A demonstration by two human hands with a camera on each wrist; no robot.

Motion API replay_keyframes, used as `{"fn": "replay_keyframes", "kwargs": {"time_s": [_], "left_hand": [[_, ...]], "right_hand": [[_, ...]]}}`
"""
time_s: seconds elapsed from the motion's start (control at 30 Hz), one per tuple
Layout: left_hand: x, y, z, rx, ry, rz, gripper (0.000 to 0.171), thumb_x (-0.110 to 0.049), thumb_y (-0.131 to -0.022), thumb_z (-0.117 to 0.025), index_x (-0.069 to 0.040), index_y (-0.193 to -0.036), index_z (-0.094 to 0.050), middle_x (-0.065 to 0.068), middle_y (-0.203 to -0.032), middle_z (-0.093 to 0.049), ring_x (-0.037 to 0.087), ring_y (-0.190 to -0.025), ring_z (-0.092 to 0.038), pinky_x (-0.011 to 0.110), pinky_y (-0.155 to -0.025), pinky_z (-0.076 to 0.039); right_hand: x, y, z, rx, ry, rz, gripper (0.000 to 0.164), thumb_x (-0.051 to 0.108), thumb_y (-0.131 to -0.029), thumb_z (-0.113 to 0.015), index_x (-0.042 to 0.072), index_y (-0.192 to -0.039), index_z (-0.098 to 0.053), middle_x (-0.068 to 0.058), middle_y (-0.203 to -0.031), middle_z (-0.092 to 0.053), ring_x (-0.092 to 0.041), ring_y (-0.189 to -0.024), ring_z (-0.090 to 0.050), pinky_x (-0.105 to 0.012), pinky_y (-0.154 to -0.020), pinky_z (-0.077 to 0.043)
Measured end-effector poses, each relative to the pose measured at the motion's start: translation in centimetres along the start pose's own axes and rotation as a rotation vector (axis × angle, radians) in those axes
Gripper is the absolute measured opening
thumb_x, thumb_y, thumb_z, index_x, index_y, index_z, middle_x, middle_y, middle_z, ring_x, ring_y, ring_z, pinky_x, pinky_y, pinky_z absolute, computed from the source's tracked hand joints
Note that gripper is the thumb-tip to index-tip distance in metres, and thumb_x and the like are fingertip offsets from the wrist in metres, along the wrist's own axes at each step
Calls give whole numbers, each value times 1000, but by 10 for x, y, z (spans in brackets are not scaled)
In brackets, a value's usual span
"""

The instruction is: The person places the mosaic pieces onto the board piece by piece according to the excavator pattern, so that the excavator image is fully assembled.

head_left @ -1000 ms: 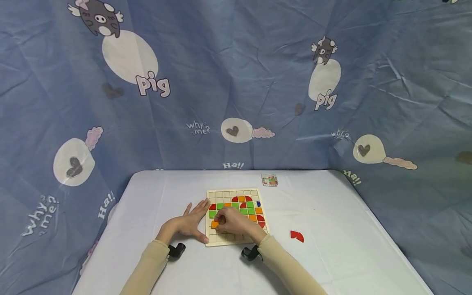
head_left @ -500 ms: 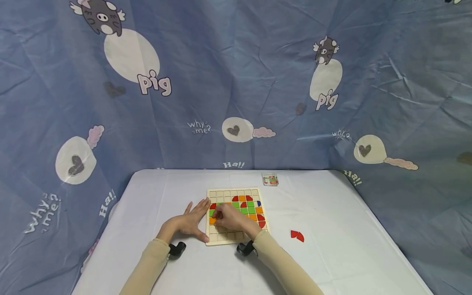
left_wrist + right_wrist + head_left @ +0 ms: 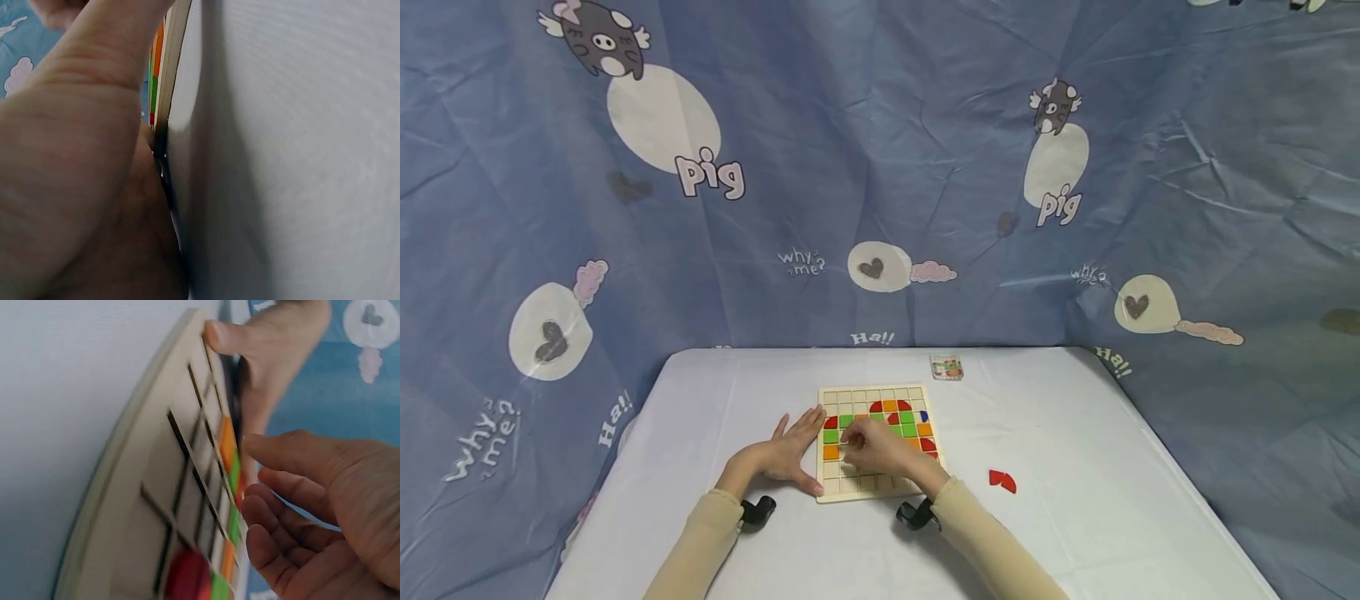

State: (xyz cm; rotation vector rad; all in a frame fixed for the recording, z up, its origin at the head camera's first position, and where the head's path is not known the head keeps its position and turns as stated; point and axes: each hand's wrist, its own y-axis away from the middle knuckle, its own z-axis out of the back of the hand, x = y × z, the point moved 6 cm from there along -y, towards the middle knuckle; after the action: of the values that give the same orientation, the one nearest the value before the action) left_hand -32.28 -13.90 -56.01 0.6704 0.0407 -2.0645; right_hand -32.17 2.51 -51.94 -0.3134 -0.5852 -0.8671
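A pale wooden grid board (image 3: 850, 486) lies on the table, with red, green, orange and blue tiles in several of its squares. My left hand (image 3: 781, 458) is spread along the board's left edge, thumb near the front corner and fingers farther back. Over the board's left half is my right hand (image 3: 880, 450), its fingers loosely bent. In the right wrist view no tile shows between the thumb and fingers (image 3: 284, 450). An orange tile (image 3: 831, 452) sits in the leftmost column, just left of the right fingertips. The right hand hides the middle squares.
Two red quarter-round pieces (image 3: 1002, 481) lie on the white tabletop (image 3: 1075, 500) to the right of the board. A small card with a coloured pattern (image 3: 947, 367) is behind it. Blue printed cloth (image 3: 820, 208) hangs behind the table.
The orange tile went from the right fingers into a leftmost square and was let go. The right hand has since drawn slightly right. The left hand has stayed at the board's edge.
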Motion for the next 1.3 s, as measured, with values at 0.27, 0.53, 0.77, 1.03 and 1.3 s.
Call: {"fn": "replay_keyframes", "kwargs": {"time_s": [0.27,0.53,0.77,1.03,1.3], "left_hand": [[1,-1,-1,-3,6,29,138,-69,-59,-78,-5,-155,-3,12,-163,5,29,-151,6,58,-119,10],[0,-2,-2,-9,10,34,138,-70,-58,-78,-6,-155,-4,11,-164,3,29,-151,6,58,-119,9],[0,-2,-2,-4,9,45,138,-69,-58,-79,-6,-155,-3,11,-164,4,29,-151,6,58,-119,11],[0,1,0,-4,24,40,138,-67,-58,-80,-5,-155,-4,12,-163,4,31,-151,6,58,-118,11],[2,-2,-3,1,11,45,138,-70,-58,-78,-7,-155,-3,10,-164,6,28,-151,7,57,-119,12]], "right_hand": [[-38,62,49,-46,-42,-47,21,12,-81,-77,7,-97,-65,-1,-86,-63,-8,-74,-54,-19,-64,-48],[-106,137,85,-88,-54,-166,24,15,-80,-76,10,-100,-63,0,-91,-61,-12,-81,-53,-21,-66,-47],[-148,176,91,-62,-107,-281,34,21,-78,-81,9,-104,-62,-2,-95,-62,-13,-82,-55,-21,-66,-48],[-152,177,89,-85,-96,-266,19,12,-83,-75,9,-99,-65,1,-89,-63,-5,-73,-56,-22,-58,-52],[-156,161,96,-140,-13,-272,17,16,-81,-77,10,-95,-69,5,-85,-65,-4,-74,-57,-20,-62,-51]]}}
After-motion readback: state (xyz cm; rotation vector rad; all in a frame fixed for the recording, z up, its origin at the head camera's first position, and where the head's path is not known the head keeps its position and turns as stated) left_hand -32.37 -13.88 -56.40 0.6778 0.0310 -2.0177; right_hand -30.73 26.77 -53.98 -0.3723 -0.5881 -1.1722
